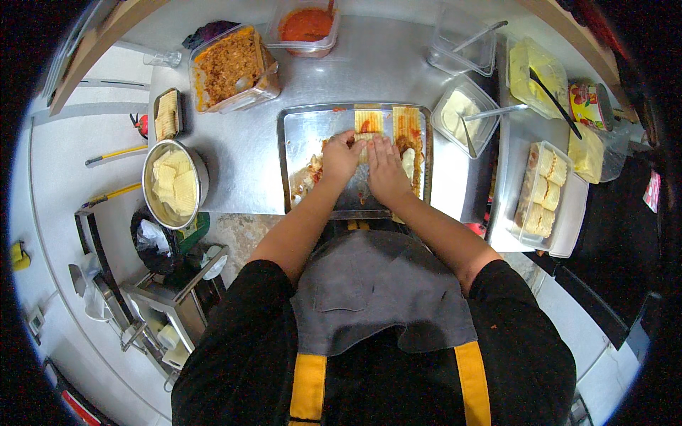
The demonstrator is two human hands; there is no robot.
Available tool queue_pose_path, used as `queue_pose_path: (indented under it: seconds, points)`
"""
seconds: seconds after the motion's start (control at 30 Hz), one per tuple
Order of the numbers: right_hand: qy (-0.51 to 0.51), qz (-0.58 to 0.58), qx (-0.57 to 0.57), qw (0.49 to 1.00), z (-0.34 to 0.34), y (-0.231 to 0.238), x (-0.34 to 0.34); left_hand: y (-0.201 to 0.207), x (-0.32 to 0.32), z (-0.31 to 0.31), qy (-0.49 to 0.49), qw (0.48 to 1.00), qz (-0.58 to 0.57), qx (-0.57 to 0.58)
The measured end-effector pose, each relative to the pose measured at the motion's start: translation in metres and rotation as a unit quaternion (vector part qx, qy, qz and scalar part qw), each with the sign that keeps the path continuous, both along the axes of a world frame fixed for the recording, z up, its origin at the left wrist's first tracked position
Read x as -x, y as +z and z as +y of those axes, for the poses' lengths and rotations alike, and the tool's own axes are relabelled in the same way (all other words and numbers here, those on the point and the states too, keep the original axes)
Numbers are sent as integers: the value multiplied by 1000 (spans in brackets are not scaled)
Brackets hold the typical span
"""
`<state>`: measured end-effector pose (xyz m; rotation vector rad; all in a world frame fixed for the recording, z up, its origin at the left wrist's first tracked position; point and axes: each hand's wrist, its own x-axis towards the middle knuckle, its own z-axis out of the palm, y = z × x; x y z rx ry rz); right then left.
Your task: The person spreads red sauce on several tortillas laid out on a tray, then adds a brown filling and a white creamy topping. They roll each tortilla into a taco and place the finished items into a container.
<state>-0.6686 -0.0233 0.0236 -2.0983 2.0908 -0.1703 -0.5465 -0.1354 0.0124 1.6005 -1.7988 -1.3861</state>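
Both hands meet over a metal baking tray [312, 117] on the steel counter. My left hand [341, 160] curls its fingers and thumb on the rolled near end of a ridged lasagna sheet [369, 122]. Beside it, my right hand [388, 172] presses its fingers, held together, on the same roll. The sheet's far part lies flat, smeared with red sauce. To the right, a second lasagna sheet [406, 117] carries meat filling and a white cream strip, partly behind my right hand. Scraps of filling and sauce [307, 176] lie on the tray's left side.
At left stand a steel bowl of pasta sheets [201, 162], a small tray of pasta [168, 115] and a tub of minced meat [263, 91]. A red sauce tub [305, 48] is behind. At right are a white cream tub [455, 106] with spoons and a container of rolls [547, 186].
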Motion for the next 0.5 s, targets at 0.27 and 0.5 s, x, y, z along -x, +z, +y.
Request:
queue_pose_path:
  seconds: [0.27, 0.5]
  points:
    - [-21, -25, -14, 999, -21, 2, 3, 21, -25, 14, -276, 931, -59, 232]
    - [12, -77, -90, 993, -28, 8, 1, 8, -28, 24, -289, 922, -135, 219]
